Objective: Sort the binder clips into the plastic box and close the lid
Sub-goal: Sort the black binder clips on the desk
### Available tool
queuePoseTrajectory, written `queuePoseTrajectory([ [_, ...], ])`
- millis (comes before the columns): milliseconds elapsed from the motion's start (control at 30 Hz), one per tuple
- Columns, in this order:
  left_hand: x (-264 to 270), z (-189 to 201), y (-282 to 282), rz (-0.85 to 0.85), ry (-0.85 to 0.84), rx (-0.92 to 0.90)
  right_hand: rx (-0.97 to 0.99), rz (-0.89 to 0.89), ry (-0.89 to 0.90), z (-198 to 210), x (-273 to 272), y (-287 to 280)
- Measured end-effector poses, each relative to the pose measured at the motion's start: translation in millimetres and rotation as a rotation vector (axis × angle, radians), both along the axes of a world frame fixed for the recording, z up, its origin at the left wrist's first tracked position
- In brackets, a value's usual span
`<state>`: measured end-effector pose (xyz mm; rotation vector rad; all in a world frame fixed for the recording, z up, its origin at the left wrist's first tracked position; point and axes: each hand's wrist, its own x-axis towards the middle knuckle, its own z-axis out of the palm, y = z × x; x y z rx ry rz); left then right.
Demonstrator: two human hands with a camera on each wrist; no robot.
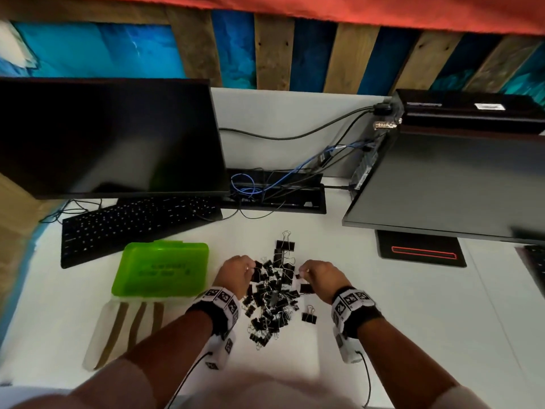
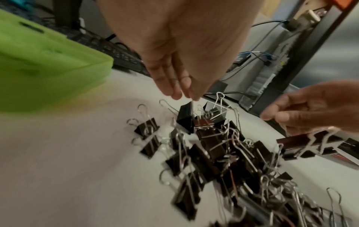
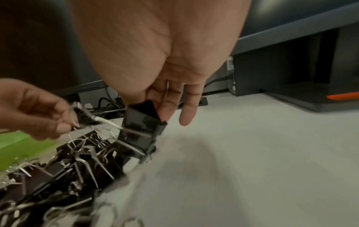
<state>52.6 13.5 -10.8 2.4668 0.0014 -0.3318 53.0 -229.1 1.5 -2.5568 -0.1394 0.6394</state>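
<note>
A tangled pile of black binder clips (image 1: 272,296) lies on the white desk (image 1: 383,320) between my hands. My left hand (image 1: 250,268) is at the pile's far left and pinches the wire handle of one black clip (image 2: 185,119) just above the heap. My right hand (image 1: 303,273) is at the pile's far right, with thumb and fingers gripping a black clip (image 3: 143,119); a second clip (image 3: 136,145) hangs from it. The green plastic box (image 1: 160,268) sits left of the pile, with a pale glossy flap (image 1: 124,332) lying flat before it, seemingly its lid.
A black keyboard (image 1: 132,225) and dark monitor (image 1: 109,137) stand behind the box. A second monitor (image 1: 457,184) and its base (image 1: 421,252) are at the right. A cable tray (image 1: 277,193) runs behind the pile. One clip (image 1: 309,315) lies apart at the right.
</note>
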Motion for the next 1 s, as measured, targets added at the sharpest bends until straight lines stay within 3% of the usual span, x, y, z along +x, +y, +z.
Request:
queuePoseTrajectory([
  [100, 9.4, 3.5, -9.9, -0.072, -0.035, -0.060, -0.103, 0.095, 0.037, 2.9, 13.1, 5.9],
  [233, 18.6, 4.5, -23.6, -0.213, -0.089, 0.097, -0.142, 0.327, -0.023, 5.9, 16.6, 24.4],
  [333, 27.3, 7.0, -31.6, -0.291, -0.011, 0.132, -0.187, 0.403, -0.070, 4.8, 20.4, 36.0],
  [533, 48.7, 17.7, -49.1, -0.566, 0.048, 0.412, -0.086, 0.237, 0.032, -0.2, 21.1, 33.6],
  [733, 52.7, 15.1, -67.2, -0.670, 0.050, 0.573, 0.036, 0.152, 0.244, 23.6, 34.3, 2.4],
  [900, 50.4, 10.0, -69.4, -0.757, -0.010, 0.540, -0.239, 0.009, 0.150, 24.7, 68.8, -26.2],
  [1000, 50.7, 6.0, -67.4, -0.784, -0.045, 0.492, -0.370, 0.062, 0.105, 25.9, 84.2, -14.7],
])
